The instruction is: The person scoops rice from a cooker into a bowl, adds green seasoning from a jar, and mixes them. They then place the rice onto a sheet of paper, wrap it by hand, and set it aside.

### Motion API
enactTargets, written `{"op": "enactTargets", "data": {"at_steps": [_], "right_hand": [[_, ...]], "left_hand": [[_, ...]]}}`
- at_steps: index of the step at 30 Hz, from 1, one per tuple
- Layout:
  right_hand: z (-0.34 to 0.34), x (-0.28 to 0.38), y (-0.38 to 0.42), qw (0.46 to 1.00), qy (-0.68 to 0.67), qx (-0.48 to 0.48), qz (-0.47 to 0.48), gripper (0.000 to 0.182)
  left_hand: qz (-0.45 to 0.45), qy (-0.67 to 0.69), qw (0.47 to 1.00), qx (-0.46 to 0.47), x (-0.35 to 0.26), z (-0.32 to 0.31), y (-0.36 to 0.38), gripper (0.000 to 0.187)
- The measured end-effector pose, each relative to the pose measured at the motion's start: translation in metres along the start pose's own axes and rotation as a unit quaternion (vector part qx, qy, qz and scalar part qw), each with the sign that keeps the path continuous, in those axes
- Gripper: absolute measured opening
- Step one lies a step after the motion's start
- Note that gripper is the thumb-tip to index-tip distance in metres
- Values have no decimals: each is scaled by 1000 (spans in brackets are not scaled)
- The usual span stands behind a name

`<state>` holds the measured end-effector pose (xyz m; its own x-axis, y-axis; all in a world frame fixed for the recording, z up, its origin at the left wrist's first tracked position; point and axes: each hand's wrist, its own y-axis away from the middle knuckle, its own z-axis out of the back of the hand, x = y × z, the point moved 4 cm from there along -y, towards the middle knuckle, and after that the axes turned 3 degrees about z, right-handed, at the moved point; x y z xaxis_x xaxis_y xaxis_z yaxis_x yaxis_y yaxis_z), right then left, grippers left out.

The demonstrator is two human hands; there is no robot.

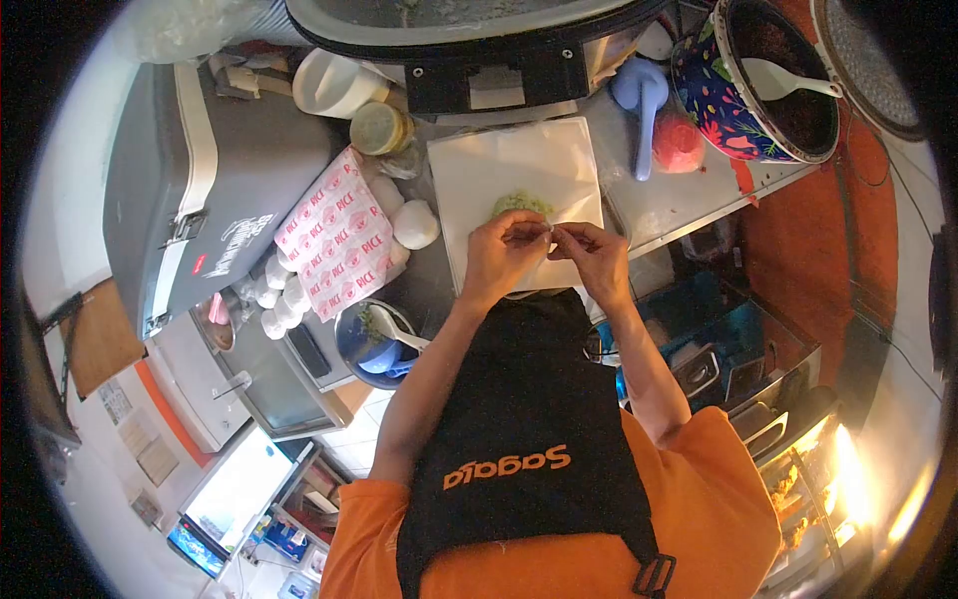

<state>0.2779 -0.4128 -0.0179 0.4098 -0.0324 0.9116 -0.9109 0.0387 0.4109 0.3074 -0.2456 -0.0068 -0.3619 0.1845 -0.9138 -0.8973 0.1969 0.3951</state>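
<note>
My left hand (pixel 507 255) and my right hand (pixel 596 258) meet over the lower part of a stack of white paper sheets (pixel 464 165). Both have thumb and fingers pinched together, almost touching each other. Something small and pale seems to be between the fingertips, but I cannot make out what it is. Just beyond my left fingers, a small heap of pale green shredded food (pixel 521 204) lies on the paper, partly covered by the hand.
Left of the paper are RICE-printed wrappers (pixel 339 240), round white wrapped bundles (pixel 414 225), a lidded jar (pixel 379 130) and a bowl with a white spoon (pixel 361 344). On the right lie a blue scoop (pixel 644 110), a pink bundle (pixel 679 145) and a patterned tub (pixel 714 85).
</note>
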Motion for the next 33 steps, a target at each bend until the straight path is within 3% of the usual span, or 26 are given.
{"op": "enactTargets", "data": {"at_steps": [5,8,13,16,20,26,33], "right_hand": [[-4,-10,1,999,-49,4,22,17],[0,-16,-1,994,80,-17,69,15],[2,-16,-3,999,25,-19,24,18],[5,-30,1,997,-42,-54,32,19],[16,-26,14,991,-127,-29,8,20],[27,-24,20,1000,-14,-24,-2,20],[22,-10,15,997,64,-29,10,20]], "left_hand": [[-7,-27,999,24,0,-3,-1,24],[-17,-13,999,37,6,-9,-2,23],[21,56,997,52,18,-9,-4,24],[-14,54,996,72,11,-17,7,26],[-55,-129,989,48,6,-26,15,32],[-45,-118,989,78,5,-31,17,31],[7,-52,998,34,1,-23,15,29]]}}
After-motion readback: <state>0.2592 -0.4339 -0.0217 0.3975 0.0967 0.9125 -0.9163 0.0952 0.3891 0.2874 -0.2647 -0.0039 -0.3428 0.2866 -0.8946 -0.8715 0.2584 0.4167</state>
